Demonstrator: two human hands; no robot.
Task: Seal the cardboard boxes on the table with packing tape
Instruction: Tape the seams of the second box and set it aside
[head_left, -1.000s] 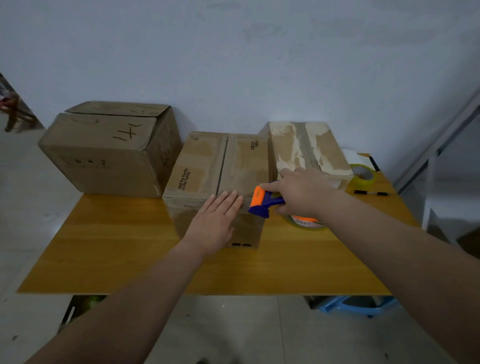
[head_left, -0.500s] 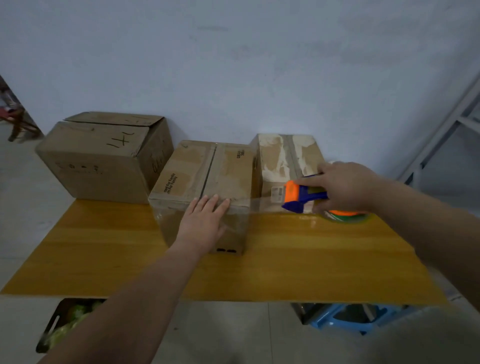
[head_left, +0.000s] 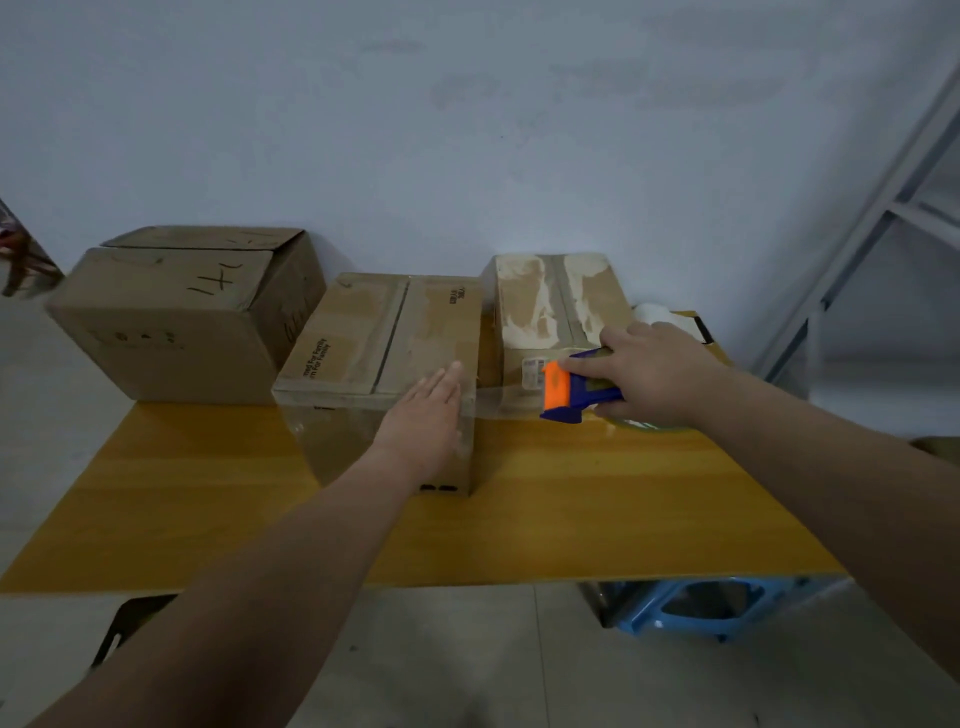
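With the middle box (head_left: 363, 338) on the counter (head_left: 571, 509) pressed down by the flat, open left hand (head_left: 423, 426) at its near right corner, the tape (head_left: 498, 402) should be held taut and level while the tape dispenser (head_left: 571, 389), gripped in the curled right hand (head_left: 649, 374) just right of that box, is pulled, so that no creases are laid.

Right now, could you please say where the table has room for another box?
The table is bare along its front, widest left of the middle box. The back is crowded: left box, right box, and tape stretched from the middle box to the dispenser in the right hand.
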